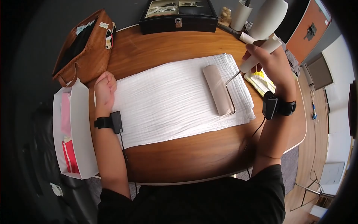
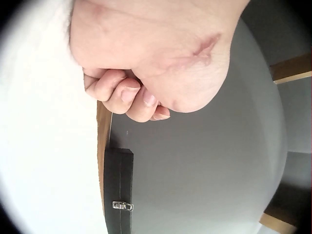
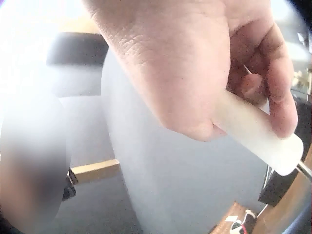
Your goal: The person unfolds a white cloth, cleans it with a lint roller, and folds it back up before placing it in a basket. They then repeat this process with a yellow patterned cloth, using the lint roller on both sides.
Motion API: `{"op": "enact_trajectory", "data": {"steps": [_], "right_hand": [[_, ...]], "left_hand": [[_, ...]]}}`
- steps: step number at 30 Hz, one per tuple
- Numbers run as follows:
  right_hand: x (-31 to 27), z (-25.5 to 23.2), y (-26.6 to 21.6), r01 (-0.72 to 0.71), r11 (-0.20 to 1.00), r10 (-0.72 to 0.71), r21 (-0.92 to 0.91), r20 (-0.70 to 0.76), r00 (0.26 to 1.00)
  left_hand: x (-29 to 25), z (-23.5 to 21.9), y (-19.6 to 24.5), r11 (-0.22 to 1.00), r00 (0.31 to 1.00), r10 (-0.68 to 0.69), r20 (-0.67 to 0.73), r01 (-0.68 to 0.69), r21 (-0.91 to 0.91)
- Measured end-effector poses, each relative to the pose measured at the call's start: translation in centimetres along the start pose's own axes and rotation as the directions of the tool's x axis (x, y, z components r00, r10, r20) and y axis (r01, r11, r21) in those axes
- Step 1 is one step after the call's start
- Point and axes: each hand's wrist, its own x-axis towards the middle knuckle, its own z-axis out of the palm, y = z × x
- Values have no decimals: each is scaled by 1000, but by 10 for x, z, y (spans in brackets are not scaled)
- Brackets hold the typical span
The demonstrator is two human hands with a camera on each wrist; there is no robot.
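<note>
The right hand grips the roller on the white cloth, right of center.
The left hand, fingers curled with nothing in them, is by the cloth's left edge.

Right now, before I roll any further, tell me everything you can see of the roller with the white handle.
The roller has a wide, pale beige cylinder with a slightly shiny surface. A thin, bent metal rod runs along one side of it to a smooth white handle, which looks like plastic. The cylinder lies on its side, apparently resting on the white cloth, near one end. The handle slants upward, with the fingers of the right hand curled round it.
</note>
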Motion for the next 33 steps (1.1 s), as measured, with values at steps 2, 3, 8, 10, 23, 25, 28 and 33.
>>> {"op": "enact_trajectory", "data": {"steps": [2, 3, 8, 10, 23, 25, 28, 33], "right_hand": [[1, 0, 1, 10, 997, -13, 72, 49, 999], [0, 4, 0, 10, 996, -16, 84, 72, 997], [-5, 53, -3, 66, 965, -119, 253, 202, 972], [-8, 74, -7, 100, 966, -167, 237, 282, 945], [-18, 54, -21, 85, 996, -87, 16, 122, 989], [-22, 34, -27, 13, 1000, -12, -17, 41, 999], [-22, 8, -18, 19, 997, -21, -80, -25, 999], [-28, 5, -30, 54, 968, -74, -244, -75, 994]], "left_hand": [[2, -3, -2, 1000, 1000, 6, 10, -5, -13], [3, -5, -3, 1000, 1000, 8, 17, -7, -17], [7, -9, -7, 1000, 1000, 6, -2, -6, -15], [9, -11, -10, 1000, 1000, 11, -6, -11, -26], [5, -7, -7, 1000, 1000, 13, -12, -14, -25], [6, -8, -8, 999, 1000, 18, 0, -18, -34], [9, -12, -10, 998, 999, 31, 30, -29, -60], [11, -17, -13, 999, 998, 32, 55, -30, -38]]}}
